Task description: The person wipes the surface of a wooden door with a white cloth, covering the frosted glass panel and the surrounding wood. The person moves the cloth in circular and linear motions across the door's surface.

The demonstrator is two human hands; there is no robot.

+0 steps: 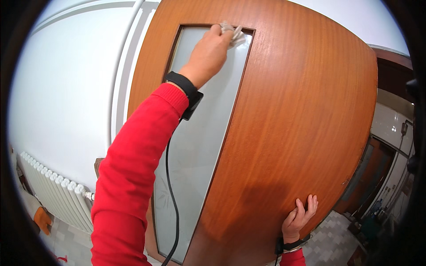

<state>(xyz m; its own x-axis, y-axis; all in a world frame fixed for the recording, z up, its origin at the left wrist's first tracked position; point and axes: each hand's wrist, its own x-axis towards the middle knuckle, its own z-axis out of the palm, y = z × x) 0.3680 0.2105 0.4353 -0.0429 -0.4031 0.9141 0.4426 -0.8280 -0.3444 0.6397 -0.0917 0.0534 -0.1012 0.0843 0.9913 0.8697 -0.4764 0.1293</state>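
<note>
My left hand (213, 50) is raised to the top of a tall, narrow frosted glass pane (199, 159) set in a brown wooden door (283, 109). Bunched in its fingers is a pale cloth (235, 36), pressed at the pane's upper edge near the right corner. Lower down, toward the door's right side, my right hand (299, 216) rests against the wood with its fingers spread and nothing in it. Each wrist wears a black strap with a small black device, and a black cable (171, 189) hangs from the left one across the glass.
A white radiator (60, 186) stands along the white wall at left, beside a vertical pipe (116, 73). Past the door's right edge is another room with a patterned floor (327, 236), a further wooden door (369, 176) and dim clutter along the wall.
</note>
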